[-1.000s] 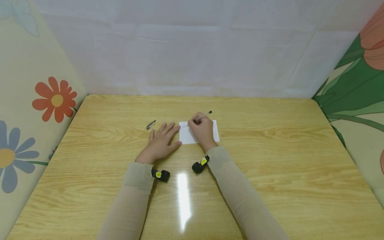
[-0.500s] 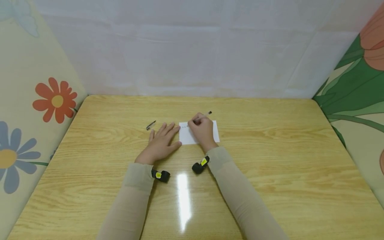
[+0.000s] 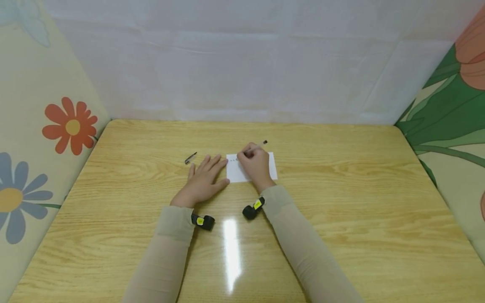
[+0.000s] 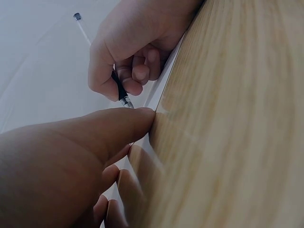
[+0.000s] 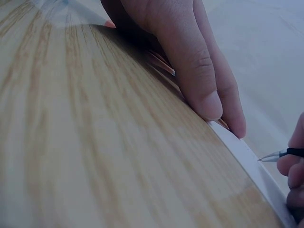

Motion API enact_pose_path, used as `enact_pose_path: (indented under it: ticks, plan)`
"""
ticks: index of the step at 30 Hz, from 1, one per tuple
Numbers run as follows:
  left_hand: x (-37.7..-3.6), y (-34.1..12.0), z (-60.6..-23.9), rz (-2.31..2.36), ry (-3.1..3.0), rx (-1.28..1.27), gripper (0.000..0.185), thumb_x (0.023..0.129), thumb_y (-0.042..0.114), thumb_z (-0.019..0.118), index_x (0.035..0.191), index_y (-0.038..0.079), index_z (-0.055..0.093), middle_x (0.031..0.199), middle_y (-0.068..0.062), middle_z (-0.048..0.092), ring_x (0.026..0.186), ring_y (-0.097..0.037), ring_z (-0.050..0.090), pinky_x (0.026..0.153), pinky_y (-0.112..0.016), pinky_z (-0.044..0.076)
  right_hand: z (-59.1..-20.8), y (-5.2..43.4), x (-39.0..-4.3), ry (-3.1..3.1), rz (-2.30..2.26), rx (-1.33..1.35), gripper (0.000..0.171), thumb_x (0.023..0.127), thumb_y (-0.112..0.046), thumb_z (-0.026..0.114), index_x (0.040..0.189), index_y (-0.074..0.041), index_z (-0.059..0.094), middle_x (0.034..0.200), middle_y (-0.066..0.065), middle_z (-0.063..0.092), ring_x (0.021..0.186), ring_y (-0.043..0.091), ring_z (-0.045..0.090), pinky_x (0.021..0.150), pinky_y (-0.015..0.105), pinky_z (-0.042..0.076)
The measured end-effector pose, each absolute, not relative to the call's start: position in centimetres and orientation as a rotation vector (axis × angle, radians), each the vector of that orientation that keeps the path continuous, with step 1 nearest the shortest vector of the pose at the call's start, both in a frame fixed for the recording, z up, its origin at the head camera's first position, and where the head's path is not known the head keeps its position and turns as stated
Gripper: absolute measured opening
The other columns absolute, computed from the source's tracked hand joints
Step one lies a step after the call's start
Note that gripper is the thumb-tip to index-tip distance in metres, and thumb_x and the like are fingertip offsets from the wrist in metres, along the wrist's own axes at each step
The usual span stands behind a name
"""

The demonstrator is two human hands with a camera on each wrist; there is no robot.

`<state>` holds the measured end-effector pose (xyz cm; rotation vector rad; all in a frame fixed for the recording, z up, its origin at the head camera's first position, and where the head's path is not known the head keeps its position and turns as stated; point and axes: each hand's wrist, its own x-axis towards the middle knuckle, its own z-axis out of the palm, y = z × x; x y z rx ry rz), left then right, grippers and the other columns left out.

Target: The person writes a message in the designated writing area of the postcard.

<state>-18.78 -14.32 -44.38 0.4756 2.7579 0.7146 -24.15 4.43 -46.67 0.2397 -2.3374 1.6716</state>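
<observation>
A small white sheet of paper [image 3: 238, 173] lies on the wooden table, with a short row of dark marks near its upper left. My right hand [image 3: 257, 164] rests on the sheet and pinches a pen [image 3: 260, 145] with a clear barrel and a black end. In the right wrist view the pen's tip [image 5: 267, 157] is at the paper. My left hand [image 3: 202, 181] lies spread on the table, its thumb and index fingertip at the sheet's left edge. Beyond the left fingers lies a pen cap [image 3: 191, 158].
The wooden table [image 3: 360, 202] stretches out on both sides of the arms. A white cloth [image 3: 242, 63] hangs behind its far edge. Flower-printed panels [image 3: 30, 126] stand at the sides. Each wrist carries a black camera [image 3: 204, 221] on a strap.
The row of marks at the paper's upper left shows slightly more beside the right hand. The pen's tilt shifts a little; the left hand stays in place.
</observation>
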Motion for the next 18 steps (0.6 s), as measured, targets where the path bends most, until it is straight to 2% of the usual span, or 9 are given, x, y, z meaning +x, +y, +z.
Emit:
enact_pose_path:
  ticks: [18]
  plan:
    - [-18.82, -14.29, -44.31, 0.714, 2.76, 0.477, 0.068, 0.105, 0.041, 0.052, 0.162, 0.014, 0.026, 0.17, -0.012, 0.012, 0.155, -0.037, -0.002, 0.116, -0.067, -0.012, -46.69, 4.45, -24.2, -2.334, 1.652, 0.246, 0.012, 0.086, -0.007, 0.066, 0.075, -0.005, 0.069, 0.076, 0.006, 0.065, 0.07, 0.016, 0.058, 0.066, 0.026, 0.048]
